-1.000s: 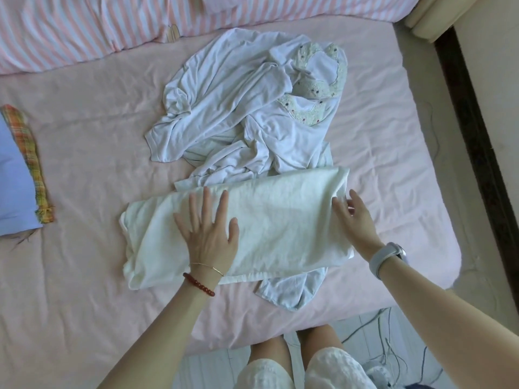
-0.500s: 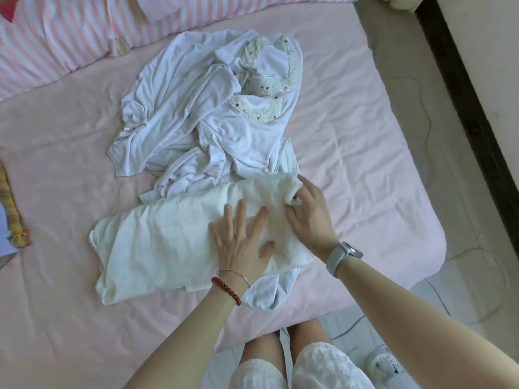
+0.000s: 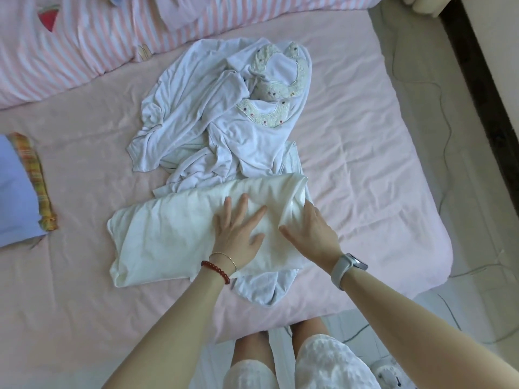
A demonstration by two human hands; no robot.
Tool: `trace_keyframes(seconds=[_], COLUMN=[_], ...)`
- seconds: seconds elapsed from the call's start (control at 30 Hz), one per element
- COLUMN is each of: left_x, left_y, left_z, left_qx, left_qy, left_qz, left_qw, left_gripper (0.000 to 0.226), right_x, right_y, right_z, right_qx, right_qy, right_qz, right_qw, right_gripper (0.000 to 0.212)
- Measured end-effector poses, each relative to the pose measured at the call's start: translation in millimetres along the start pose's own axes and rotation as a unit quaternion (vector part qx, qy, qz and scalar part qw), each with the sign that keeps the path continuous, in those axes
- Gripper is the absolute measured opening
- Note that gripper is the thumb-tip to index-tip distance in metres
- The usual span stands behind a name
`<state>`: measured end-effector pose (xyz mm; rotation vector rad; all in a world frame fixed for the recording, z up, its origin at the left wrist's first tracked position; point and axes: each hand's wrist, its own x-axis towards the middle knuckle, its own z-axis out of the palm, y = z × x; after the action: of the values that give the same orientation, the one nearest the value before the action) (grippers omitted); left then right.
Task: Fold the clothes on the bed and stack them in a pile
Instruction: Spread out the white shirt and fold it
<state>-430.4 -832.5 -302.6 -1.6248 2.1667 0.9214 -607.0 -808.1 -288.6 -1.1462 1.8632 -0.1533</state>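
Observation:
A cream garment (image 3: 163, 234), folded into a long band, lies across the pink bed sheet (image 3: 365, 164) in front of me. My left hand (image 3: 238, 234) presses flat on its middle with fingers spread. My right hand (image 3: 314, 237) grips the garment's right end, which is lifted and curling over toward the left; its fingers are hidden under the fabric. Behind lies a crumpled heap of pale white-blue clothes (image 3: 213, 122) with an embroidered collar. One piece of that heap runs under the cream garment and sticks out at the near edge.
A pink striped quilt (image 3: 70, 51) runs along the far side of the bed. A folded blue item with a plaid edge (image 3: 16, 192) sits at the left. The bed's right edge drops to a floor with cables (image 3: 449, 108).
My left hand slid right from the garment's left part to its middle. My right hand took hold of the right end and is bringing it inward, shortening the band.

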Motion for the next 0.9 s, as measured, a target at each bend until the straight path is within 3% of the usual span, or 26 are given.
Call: trace_keyframes(seconds=[0.1,0.17,0.23,0.33,0.4,0.47,0.53,0.67,0.73,0.83,0.87,0.9], left_x=[-11,-25,-41,-62,-76,-90,-103,-121,-124,-119,-118,-115], left_y=[-9,-19,-32,-66,-96,-124,-152,-207,-226,-237,-238,-238], left_z=[-14,-18,-20,-23,-25,-31,-38,-53,-52,-49,-49,-48], left_qx=[-0.133,-0.202,-0.229,-0.226,-0.224,-0.277,-0.408,-0.727,-0.774,-0.772,-0.760,-0.732], left_qy=[0.073,0.128,0.169,0.187,0.190,0.202,0.210,0.112,0.068,0.015,0.014,0.028], left_qz=[0.031,0.021,-0.024,-0.104,-0.151,-0.177,-0.208,-0.245,-0.252,-0.268,-0.268,-0.257], left_qw=[0.988,0.971,0.958,0.950,0.944,0.922,0.864,0.632,0.578,0.576,0.592,0.631], left_gripper=[0.040,0.033,0.030,0.030,0.033,0.033,0.027,0.022,0.032,0.039,0.035,0.030], right_x=[-4,-7,-11,-23,-37,-52,-63,-70,-70,-70,-70,-70], right_y=[-15,-28,-39,-62,-86,-115,-147,-214,-238,-240,-233,-224], right_z=[-1,3,8,15,24,39,61,125,156,182,184,184], right_qx=[-0.026,-0.044,-0.068,-0.112,-0.112,-0.106,-0.079,-0.013,0.028,0.067,0.074,0.064], right_qy=[-0.014,-0.016,0.020,0.100,0.118,0.105,0.074,-0.052,-0.145,-0.149,-0.116,-0.073], right_qz=[0.019,0.057,0.092,0.049,-0.001,-0.058,-0.109,-0.141,-0.128,-0.140,-0.145,-0.150], right_qw=[0.999,0.997,0.993,0.987,0.987,0.987,0.988,0.989,0.981,0.977,0.980,0.984], right_gripper=[0.098,0.101,0.075,0.024,0.009,0.009,0.014,0.039,0.051,0.043,0.038,0.035])
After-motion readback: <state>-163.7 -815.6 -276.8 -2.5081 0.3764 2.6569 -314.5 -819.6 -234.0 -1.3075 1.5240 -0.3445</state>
